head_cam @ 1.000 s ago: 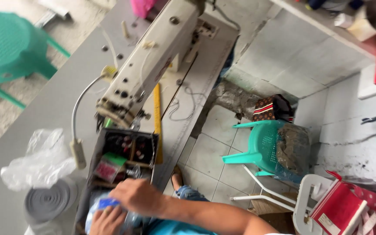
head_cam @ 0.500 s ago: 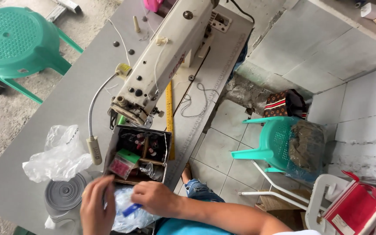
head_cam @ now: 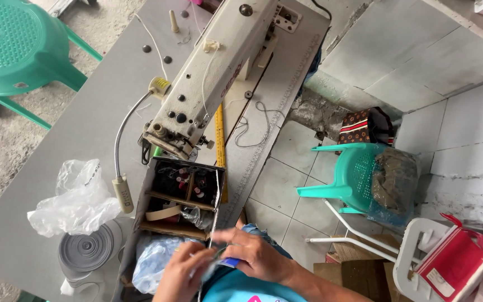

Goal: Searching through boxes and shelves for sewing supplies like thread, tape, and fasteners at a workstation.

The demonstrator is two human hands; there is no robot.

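Observation:
My left hand and my right hand meet at the bottom of the view, by the near corner of an open cardboard box. Between their fingertips they pinch a small blue and white item, mostly hidden by the fingers. A thin white thread runs down along the box edge into my hands. The box has compartments with dark thread spools. A clear bag of pale blue cloth lies in its near end, beside my left hand.
A cream sewing machine stands on the grey table, with a gooseneck lamp and a yellow ruler. A crumpled plastic bag and a grey tape roll lie left. A green stool, teal chair and red box stand around.
Both hands have come up out of the box and bag and drawn together toward my body at the box's corner. The view has shifted, showing more of the machine.

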